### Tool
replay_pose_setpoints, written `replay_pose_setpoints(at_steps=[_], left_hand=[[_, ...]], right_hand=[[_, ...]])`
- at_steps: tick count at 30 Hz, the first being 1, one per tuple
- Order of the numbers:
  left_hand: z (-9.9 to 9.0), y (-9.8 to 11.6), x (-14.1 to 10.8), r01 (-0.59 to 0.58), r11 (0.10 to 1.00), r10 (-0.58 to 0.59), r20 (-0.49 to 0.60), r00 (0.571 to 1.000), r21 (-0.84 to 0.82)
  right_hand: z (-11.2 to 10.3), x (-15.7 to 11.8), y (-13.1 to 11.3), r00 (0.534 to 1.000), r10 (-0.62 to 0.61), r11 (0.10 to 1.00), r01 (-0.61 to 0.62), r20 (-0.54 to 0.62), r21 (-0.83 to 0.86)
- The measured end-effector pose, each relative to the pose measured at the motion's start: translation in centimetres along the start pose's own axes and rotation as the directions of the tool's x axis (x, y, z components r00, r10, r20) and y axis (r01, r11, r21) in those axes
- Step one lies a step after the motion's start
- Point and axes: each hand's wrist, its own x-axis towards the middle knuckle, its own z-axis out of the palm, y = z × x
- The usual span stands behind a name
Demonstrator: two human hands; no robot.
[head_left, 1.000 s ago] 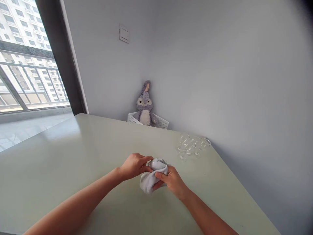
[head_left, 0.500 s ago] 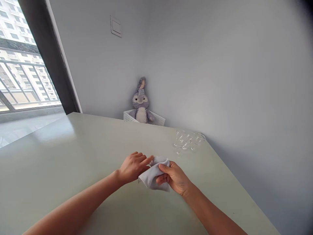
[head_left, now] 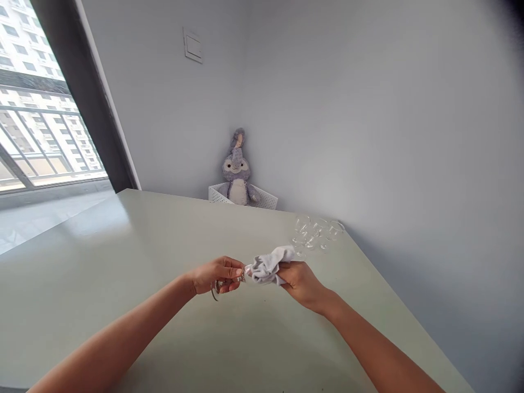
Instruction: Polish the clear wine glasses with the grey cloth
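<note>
My left hand (head_left: 221,275) is closed around a small clear stemmed glass (head_left: 244,273). A curved edge of the glass shows below my fingers at the left; the rest is partly covered. My right hand (head_left: 298,281) grips a bunched light grey cloth (head_left: 267,267), which is wrapped over the right end of the glass. Both hands are above the tabletop, close together.
Several clear stemmed glasses (head_left: 315,234) stand at the far right of the pale green table (head_left: 196,338), by the wall. Behind the far edge, a plush rabbit (head_left: 237,177) sits in a white perforated basket (head_left: 268,201). A window is at the left.
My left hand has turned, and more of the glass now shows. The cloth, spread out and hanging before, is now bunched around the right end, with my right hand slightly farther right.
</note>
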Motion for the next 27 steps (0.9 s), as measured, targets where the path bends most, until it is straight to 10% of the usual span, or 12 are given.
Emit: replay_pose_setpoints(at_steps=[5, 8, 13, 19, 23, 27], left_hand=[[-0.7, 0.2, -1.3, 0.036, 0.97, 0.074, -0.436, 0.897, 0.239], [0.1, 0.2, -1.2, 0.169, 0.875, 0.157, -0.595, 0.788, 0.454], [3.5, -0.5, -0.4, 0.266, 0.506, 0.465, -0.52, 0.717, 0.82], [4.0, -1.0, -0.8, 0.228, 0.376, 0.621, -0.427, 0.657, 0.898], [3.1, -1.0, -0.6, 0.203, 0.502, 0.606, -0.51, 0.611, 0.84], [2.6, -1.0, 0.9, 0.14, 0.638, 0.617, -0.612, 0.495, 0.757]], right_hand=[[-0.5, -1.0, 0.6, 0.918, 0.195, 0.979, -0.163, -0.344, 0.12], [0.5, -0.7, -1.5, 0.955, 0.049, 0.989, -0.087, -0.291, -0.119], [3.5, 2.1, -4.4, 0.961, -0.203, 0.927, 0.128, -0.186, -0.352], [2.9, 5.7, -2.3, 0.945, 0.142, 0.973, -0.078, -0.296, 0.217], [3.3, 7.3, -0.4, 0.844, 0.517, 0.476, -0.14, -0.147, 0.868], [5.9, 7.8, -1.2, 0.736, 0.677, -0.064, 0.063, -0.004, 0.996]])
